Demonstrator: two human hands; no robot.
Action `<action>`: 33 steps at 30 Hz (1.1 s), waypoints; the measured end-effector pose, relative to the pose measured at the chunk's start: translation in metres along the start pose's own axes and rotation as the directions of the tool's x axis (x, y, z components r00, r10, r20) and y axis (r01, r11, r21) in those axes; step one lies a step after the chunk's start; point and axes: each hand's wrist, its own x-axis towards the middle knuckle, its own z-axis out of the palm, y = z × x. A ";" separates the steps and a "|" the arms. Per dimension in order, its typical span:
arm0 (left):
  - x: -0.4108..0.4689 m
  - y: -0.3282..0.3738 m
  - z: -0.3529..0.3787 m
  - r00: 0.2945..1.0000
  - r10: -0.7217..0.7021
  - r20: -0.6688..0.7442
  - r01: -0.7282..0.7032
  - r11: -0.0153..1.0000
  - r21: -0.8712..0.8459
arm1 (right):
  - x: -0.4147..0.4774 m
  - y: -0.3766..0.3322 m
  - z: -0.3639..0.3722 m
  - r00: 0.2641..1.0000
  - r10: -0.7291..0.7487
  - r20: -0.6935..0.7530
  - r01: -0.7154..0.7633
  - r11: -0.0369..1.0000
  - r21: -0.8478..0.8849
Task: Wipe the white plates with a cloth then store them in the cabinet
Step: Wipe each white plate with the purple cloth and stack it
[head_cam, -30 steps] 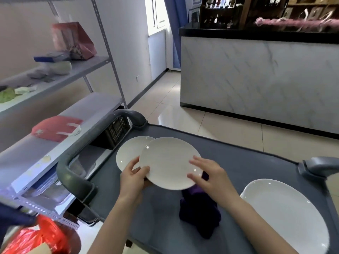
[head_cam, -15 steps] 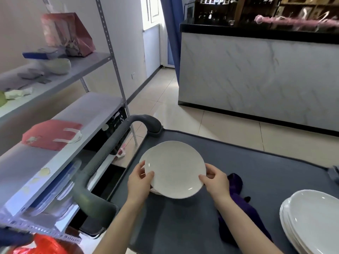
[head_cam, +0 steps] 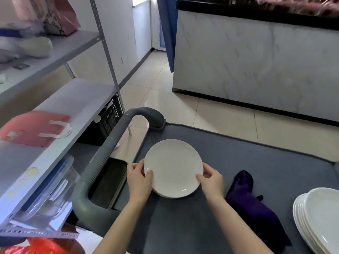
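Observation:
A round white plate (head_cam: 173,166) sits on top of another white plate whose rim shows just beneath it, on the grey cart top (head_cam: 256,158). My left hand (head_cam: 138,178) grips the stack's left edge, thumb on the rim. My right hand (head_cam: 211,181) grips its right edge. A crumpled purple cloth (head_cam: 253,204) lies on the cart to the right of my right hand, untouched. A stack of several larger white plates (head_cam: 319,219) stands at the cart's right edge.
A grey metal shelf rack (head_cam: 60,99) stands at the left, with a pink bag (head_cam: 34,127) and clear containers on it. The cart's curved grey handle (head_cam: 110,151) runs between rack and plates. A marble-fronted counter (head_cam: 256,57) stands across the tiled floor.
My hands have set the held plate down onto the second plate, so the two now overlap as one stack. My right hand came off the cloth onto the plate's edge. The camera shifted right.

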 end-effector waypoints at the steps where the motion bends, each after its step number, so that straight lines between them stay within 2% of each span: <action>1: 0.001 -0.001 0.000 1.000 -0.004 0.006 0.004 1.000 0.001 | 0.001 0.000 0.002 1.000 -0.001 -0.018 0.001 1.000 -0.003; 11: 0.005 -0.007 0.007 1.000 0.024 -0.007 -0.024 0.999 0.034 | 0.009 0.008 0.008 0.997 0.019 -0.077 -0.022 0.999 -0.030; 16: 0.005 -0.010 0.013 0.999 -0.029 -0.045 0.029 1.000 -0.004 | 0.013 0.010 0.006 1.000 0.003 -0.031 -0.006 0.998 -0.066; 18: 0.005 -0.007 0.014 0.998 -0.040 -0.050 0.041 0.999 0.030 | 0.015 0.010 0.000 1.000 0.002 0.002 -0.002 0.998 -0.064; 21: 0.001 0.004 0.019 0.994 0.039 -0.101 -0.025 0.990 0.137 | 0.017 0.008 -0.021 1.000 -0.012 0.003 0.012 1.000 0.004; 23: -0.007 0.020 0.031 0.986 0.115 -0.123 -0.100 0.987 0.127 | 0.018 0.007 -0.044 0.998 -0.049 -0.034 0.051 0.997 0.055; 26: -0.028 0.050 0.063 0.972 0.228 -0.055 -0.225 0.973 0.054 | 0.017 0.012 -0.091 0.988 -0.095 -0.122 0.108 0.988 0.109; 29: -0.058 0.080 0.108 0.950 0.295 0.100 -0.292 0.955 -0.041 | 0.015 0.026 -0.150 0.974 -0.085 -0.209 0.115 0.984 0.134; 33: -0.105 0.111 0.172 0.887 0.366 0.283 -0.352 0.931 -0.100 | 0.007 0.055 -0.232 0.947 -0.058 -0.315 0.089 0.992 0.084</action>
